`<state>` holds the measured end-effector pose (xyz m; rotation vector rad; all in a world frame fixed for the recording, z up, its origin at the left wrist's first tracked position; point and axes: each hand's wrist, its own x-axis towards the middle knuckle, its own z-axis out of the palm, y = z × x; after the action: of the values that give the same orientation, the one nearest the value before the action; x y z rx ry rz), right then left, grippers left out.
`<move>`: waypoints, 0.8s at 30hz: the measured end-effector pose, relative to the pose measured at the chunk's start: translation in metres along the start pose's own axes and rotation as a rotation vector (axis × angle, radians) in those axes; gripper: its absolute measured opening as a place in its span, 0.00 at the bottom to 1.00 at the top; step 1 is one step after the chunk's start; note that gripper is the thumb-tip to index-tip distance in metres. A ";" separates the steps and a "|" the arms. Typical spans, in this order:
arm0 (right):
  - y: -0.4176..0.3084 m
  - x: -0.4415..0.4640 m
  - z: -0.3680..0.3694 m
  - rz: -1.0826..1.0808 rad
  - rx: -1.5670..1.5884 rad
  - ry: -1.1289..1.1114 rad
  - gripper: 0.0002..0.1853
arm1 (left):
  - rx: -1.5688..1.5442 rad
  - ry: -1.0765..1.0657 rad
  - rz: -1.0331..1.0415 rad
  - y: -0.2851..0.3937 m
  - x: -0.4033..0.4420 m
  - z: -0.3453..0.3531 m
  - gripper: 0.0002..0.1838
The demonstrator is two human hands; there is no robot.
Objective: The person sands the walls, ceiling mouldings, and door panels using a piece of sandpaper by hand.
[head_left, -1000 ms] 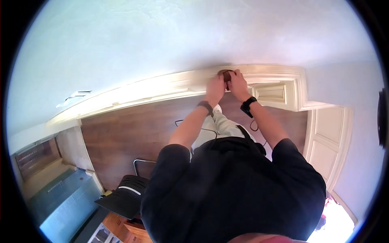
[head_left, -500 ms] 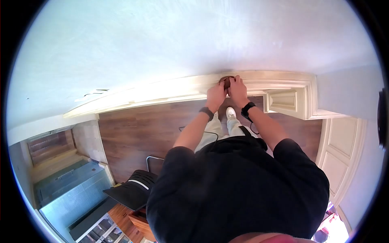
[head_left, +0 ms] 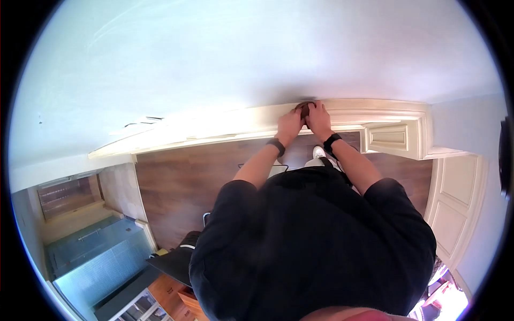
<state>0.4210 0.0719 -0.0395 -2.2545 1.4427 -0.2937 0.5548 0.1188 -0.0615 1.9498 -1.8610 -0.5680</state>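
A small, rounded brown object [head_left: 304,110] is held between both hands at the top edge of a cream moulding [head_left: 369,109], close to the pale wall surface [head_left: 257,48]. I cannot make out what kind of thing it is. My left hand [head_left: 289,124] grips its left side with bent fingers. From the right, my right hand [head_left: 319,119] is closed around the other side, fingers curled over it. Parts of the object are hidden by the fingers. Each wrist wears a dark band.
Below the moulding lies a brown wood floor [head_left: 182,179], with one white shoe [head_left: 318,152] showing. A cream panelled block [head_left: 390,136] juts out on the right, near a panelled door [head_left: 455,203]. Behind at left are a black chair [head_left: 172,265] and wooden furniture [head_left: 166,293].
My body has leaned nearer the moulding, covering most of the legs and one shoe. Both hands, still on the brown object, appear slightly farther right in view. The chair is more hidden.
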 end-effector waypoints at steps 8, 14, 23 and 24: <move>-0.102 0.012 0.042 -0.002 -0.086 -0.043 0.21 | -0.049 0.037 0.076 -0.097 -0.033 -0.048 0.20; -0.178 0.035 0.128 -0.133 -0.087 -0.007 0.19 | -0.131 0.069 0.008 -0.182 -0.068 -0.104 0.21; -0.333 0.024 0.022 -0.523 0.396 -0.338 0.24 | -0.102 0.276 -0.205 -0.224 -0.157 -0.226 0.25; -0.338 0.024 0.018 -0.627 0.448 -0.215 0.25 | -0.105 0.365 -0.218 -0.216 -0.150 -0.239 0.26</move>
<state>0.7114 0.1749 0.1036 -2.2055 0.4681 -0.4910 0.8595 0.2787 0.0280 2.0390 -1.3826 -0.3335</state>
